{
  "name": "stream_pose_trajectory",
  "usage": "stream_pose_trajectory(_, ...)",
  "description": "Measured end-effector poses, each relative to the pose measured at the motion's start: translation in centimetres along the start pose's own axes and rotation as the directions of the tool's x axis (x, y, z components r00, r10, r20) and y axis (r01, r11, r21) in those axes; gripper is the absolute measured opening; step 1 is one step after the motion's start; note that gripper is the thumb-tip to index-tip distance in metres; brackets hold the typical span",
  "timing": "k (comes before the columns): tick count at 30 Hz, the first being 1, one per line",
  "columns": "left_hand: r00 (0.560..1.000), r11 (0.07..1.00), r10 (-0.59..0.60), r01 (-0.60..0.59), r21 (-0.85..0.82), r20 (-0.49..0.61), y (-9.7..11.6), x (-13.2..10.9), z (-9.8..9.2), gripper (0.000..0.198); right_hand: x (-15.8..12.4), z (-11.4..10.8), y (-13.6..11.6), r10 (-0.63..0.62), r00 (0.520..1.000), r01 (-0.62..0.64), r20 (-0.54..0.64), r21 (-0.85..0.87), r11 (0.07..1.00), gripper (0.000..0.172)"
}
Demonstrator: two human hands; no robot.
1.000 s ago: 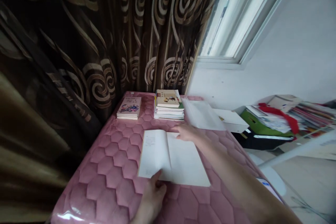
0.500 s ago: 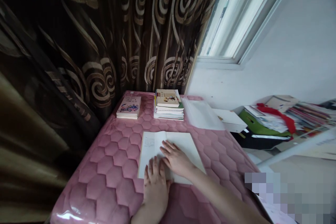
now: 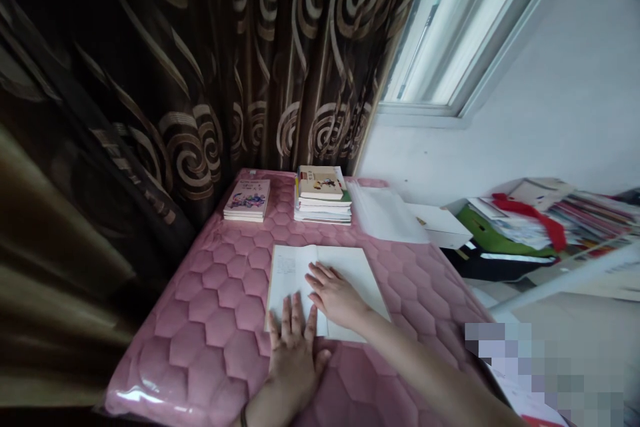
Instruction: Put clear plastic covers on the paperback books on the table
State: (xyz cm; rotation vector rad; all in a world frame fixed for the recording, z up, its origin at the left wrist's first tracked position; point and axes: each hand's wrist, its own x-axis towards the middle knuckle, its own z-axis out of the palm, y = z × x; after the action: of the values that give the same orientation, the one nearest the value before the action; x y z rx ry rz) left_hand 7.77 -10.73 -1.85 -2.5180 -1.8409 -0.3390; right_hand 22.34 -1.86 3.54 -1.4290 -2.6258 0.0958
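An open book (image 3: 357, 280) lies flat on a pink quilted surface under a clear cover, its pages mostly white with a small block of print at the upper left. My right hand (image 3: 336, 295) rests on the right page close to the fold, fingers stretched toward the upper left. Along the lower left of the book, my left hand (image 3: 294, 350) lies palm down with fingers spread. Its fingertips touch the left page while the thumb points right, off the book's bottom edge.
A thin stack of books (image 3: 247, 200) sits at the back left. Beside it stands a taller pile of books (image 3: 323, 193), then translucent plastic sheets (image 3: 387, 213) and a white box (image 3: 440, 225). Dark patterned curtains (image 3: 260, 60) hang behind. Papers and a red cloth (image 3: 533, 213) lie at right.
My left hand has slid down and left toward the book's lower edge, and its fingers have spread wider. My right hand stays on the page. The view has shifted slightly.
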Motion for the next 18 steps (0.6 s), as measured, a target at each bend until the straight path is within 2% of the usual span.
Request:
stream_pose_trajectory(2, 0.999, 1.000, 0.000, 0.000, -0.011, 0.032, -0.1, 0.1, -0.5, 0.068, 0.2, -0.4, -0.5, 0.013, 1.000, -0.014, 0.020, 0.022, 1.000, 0.043)
stream_pose_trajectory(4, 0.995, 0.999, -0.007, 0.010, -0.035, 0.100, -0.1, 0.2, -1.3, 0.067, 0.5, -0.8, -1.4, -0.039, 0.998, 0.034, 0.048, 0.095, 0.995, 0.044)
stream_pose_trajectory(6, 0.981, 0.998, -0.006, 0.019, -0.065, 0.193, 0.1, 0.2, -2.2, 0.068, 0.7, -0.9, -2.6, -0.190, 0.978, 0.169, 0.081, 0.214, 0.962, 0.045)
stream_pose_trajectory(9, 0.964, 0.998, -0.012, 0.029, -0.058, 0.267, 0.3, 0.1, -2.9, 0.064, 1.6, -0.3, -3.8, -0.386, 0.913, 0.328, 0.133, 0.326, 0.887, 0.046)
stream_pose_trajectory(12, 0.976, 0.999, -0.035, 0.040, -0.019, 0.217, 0.4, 0.0, -2.3, 0.064, 3.7, 0.4, -3.7, -0.388, 0.902, 0.327, 0.189, 0.288, 0.900, 0.051)
stream_pose_trajectory(15, 0.997, 1.000, -0.016, 0.015, 0.014, 0.075, 0.5, 0.0, -0.9, 0.067, 7.1, 0.7, -2.6, -0.313, 0.922, 0.271, 0.226, 0.200, 0.942, 0.054)
stream_pose_trajectory(18, 0.998, 0.998, 0.002, 0.002, 0.063, -0.059, 0.5, -0.5, 0.0, 0.076, 10.3, 0.9, -1.5, -0.250, 0.938, 0.224, 0.240, 0.131, 0.966, 0.055)
